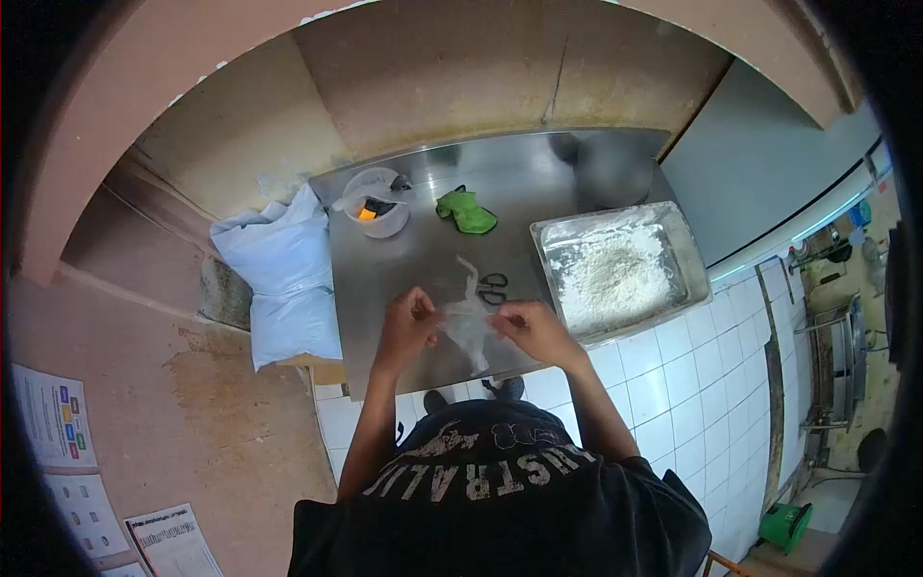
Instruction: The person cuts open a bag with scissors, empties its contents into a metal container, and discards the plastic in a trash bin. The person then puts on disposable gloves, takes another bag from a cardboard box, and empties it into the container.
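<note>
Translucent plastic (468, 329) spans the frame centre; your left hand (410, 329) and right hand (535, 332) hold it between pinched fingers, beside scissors (493, 282) on the surface (385, 258).

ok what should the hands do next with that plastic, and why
Probably ease the left hand and right hand slightly apart to spread the thin plastic: both seem to pinch it from opposite sides, and it looks crumpled between them.
</note>
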A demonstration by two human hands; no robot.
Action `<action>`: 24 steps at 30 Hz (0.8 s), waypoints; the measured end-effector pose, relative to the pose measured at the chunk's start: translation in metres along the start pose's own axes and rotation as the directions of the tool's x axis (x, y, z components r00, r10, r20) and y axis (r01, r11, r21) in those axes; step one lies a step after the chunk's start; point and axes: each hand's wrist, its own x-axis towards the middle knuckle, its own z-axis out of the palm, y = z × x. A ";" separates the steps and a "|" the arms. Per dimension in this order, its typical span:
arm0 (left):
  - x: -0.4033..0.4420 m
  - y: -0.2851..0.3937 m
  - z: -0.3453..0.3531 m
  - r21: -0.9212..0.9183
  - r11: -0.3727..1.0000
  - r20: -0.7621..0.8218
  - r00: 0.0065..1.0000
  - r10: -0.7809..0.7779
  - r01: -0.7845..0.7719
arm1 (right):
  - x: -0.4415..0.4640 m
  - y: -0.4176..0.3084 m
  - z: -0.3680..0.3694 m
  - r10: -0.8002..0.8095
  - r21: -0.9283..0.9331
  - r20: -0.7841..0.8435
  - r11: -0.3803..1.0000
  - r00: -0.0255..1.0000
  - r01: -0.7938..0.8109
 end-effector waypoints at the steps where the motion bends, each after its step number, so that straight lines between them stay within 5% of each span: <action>1: 0.000 0.004 -0.001 0.000 1.000 -0.004 1.000 -0.002 0.002 | -0.001 -0.008 -0.004 0.037 -0.250 0.004 0.968 0.999 -0.035; 2: -0.001 0.016 0.000 0.054 0.999 -0.010 1.000 -0.002 0.003 | -0.001 -0.010 -0.001 0.036 -0.250 0.007 0.968 0.999 -0.033; 4: 0.000 0.022 0.006 0.109 0.994 -0.016 1.000 -0.002 0.004 | 0.000 -0.016 0.013 -0.501 -0.653 -0.281 0.725 0.818 0.219; 5: 0.000 0.020 0.011 0.114 0.993 0.040 0.999 0.013 -0.018 | 0.000 -0.020 0.019 -0.503 -0.654 -0.280 0.723 0.818 0.221; 7: 0.003 0.024 0.015 0.118 0.992 0.096 0.995 0.030 -0.041 | 0.000 -0.031 0.030 -0.713 -0.554 -0.209 0.651 0.670 0.519; 8: 0.004 0.032 0.016 0.062 0.998 0.195 0.981 -0.006 -0.007 | 0.000 -0.032 0.037 -0.713 -0.556 -0.211 0.650 0.669 0.518; 9: 0.005 0.037 0.017 0.011 0.999 0.297 0.954 -0.036 0.034 | -0.001 -0.033 0.044 -0.605 -0.503 -0.173 0.733 0.778 0.458; 11: 0.010 0.038 0.020 0.090 0.992 0.264 0.963 0.059 -0.085 | 0.003 -0.022 0.051 -0.272 -0.493 -0.121 0.851 0.955 0.180; 15: 0.015 0.036 0.027 0.117 0.949 0.261 0.931 0.254 -0.292 | 0.009 0.012 0.055 -0.208 -0.607 -0.090 0.787 0.974 0.112; 17: 0.012 0.038 0.042 0.089 0.960 0.324 0.919 0.224 -0.266 | 0.005 0.030 0.063 -0.175 -0.753 0.155 0.616 0.972 0.231; 18: 0.011 0.039 0.050 0.065 0.969 0.388 0.901 0.196 -0.239 | 0.002 0.034 0.067 -0.175 -0.755 0.155 0.614 0.972 0.231; 20: 0.005 0.044 0.062 0.168 0.944 0.447 0.875 0.184 -0.284 | -0.005 0.040 0.075 -0.265 -0.413 0.078 0.869 0.961 0.273; 24: -0.005 0.061 0.075 0.206 0.945 0.618 0.783 0.075 -0.253 | -0.012 0.128 0.100 -0.182 -0.406 0.035 0.896 0.983 0.180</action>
